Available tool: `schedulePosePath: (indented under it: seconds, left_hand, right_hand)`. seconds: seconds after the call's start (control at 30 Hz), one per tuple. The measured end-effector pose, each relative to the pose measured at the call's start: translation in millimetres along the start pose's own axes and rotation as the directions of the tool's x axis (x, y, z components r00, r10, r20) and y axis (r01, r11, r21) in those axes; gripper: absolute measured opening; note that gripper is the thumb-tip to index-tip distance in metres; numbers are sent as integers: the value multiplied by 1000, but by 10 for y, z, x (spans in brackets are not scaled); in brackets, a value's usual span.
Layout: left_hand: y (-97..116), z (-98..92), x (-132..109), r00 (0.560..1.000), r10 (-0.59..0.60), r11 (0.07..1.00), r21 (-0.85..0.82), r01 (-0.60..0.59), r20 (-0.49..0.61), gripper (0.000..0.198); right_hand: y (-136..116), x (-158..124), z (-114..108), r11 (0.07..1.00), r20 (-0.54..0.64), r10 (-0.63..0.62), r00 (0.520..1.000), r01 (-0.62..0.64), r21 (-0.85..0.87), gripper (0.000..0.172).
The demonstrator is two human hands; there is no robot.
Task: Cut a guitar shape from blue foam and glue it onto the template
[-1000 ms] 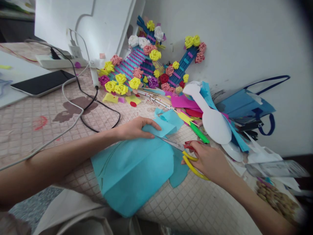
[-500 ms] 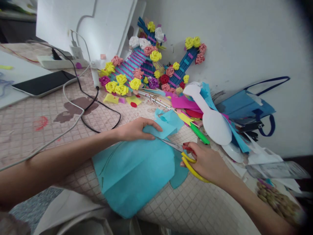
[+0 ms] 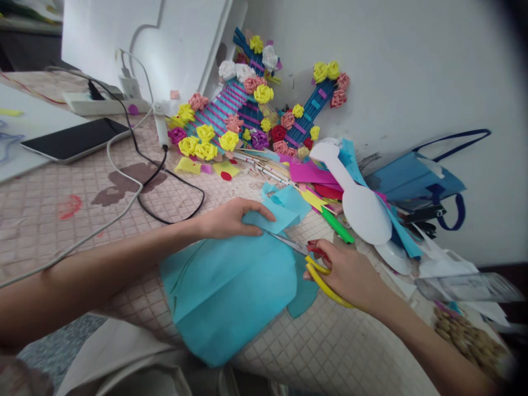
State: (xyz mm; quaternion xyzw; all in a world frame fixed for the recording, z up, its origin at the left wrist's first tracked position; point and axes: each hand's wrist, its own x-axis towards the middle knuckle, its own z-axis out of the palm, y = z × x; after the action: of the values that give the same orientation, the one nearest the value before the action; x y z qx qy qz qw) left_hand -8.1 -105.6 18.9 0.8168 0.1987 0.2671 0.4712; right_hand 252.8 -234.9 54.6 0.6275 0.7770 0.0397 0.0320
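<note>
Head view, one person at a craft table.

1. Left hand: lies low on the table, loosely closed, with the upper edge of the turquoise paper sheet pinched between thumb and fingers.
2. Right hand: closed through the yellow loops of the scissors. The steel blades point left toward the left hand and meet the sheet's upper right edge. How far the blades are parted cannot be told.
3. Turquoise paper sheet: spread on the pink checked tablecloth between the two forearms, with its lower corner hanging past the near table edge. A crumpled offcut of the same colour sits just beyond the left hand.
4. Green marker: just beyond the right hand.
5. White spoon-shaped cut-out: resting on a pile of magenta, red and blue paper scraps.
6. Paper-flower craft: blue slats studded with yellow, pink, white and purple rosettes, leaning at the wall.
7. Blue bag: at the far right, against the wall.
8. Tablet, power strip and black cable: at the far left, well apart from both hands.
</note>
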Motion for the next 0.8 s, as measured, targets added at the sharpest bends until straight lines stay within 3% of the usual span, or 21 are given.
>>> schedulePosePath:
  seconds: [0.43, 0.8]
  left_hand:
    - [-3, 8, 0, 1000, 22, 999, 24, -22, 7, 33]
    - [39, 18, -8, 999, 31, 997, 72, -32, 12, 34]
  right_hand:
    - [32, -2, -12, 998, -24, -55, 998, 55, -16, 39]
    - [-25, 13, -32, 1000, 68, 22, 997, -22, 4, 39]
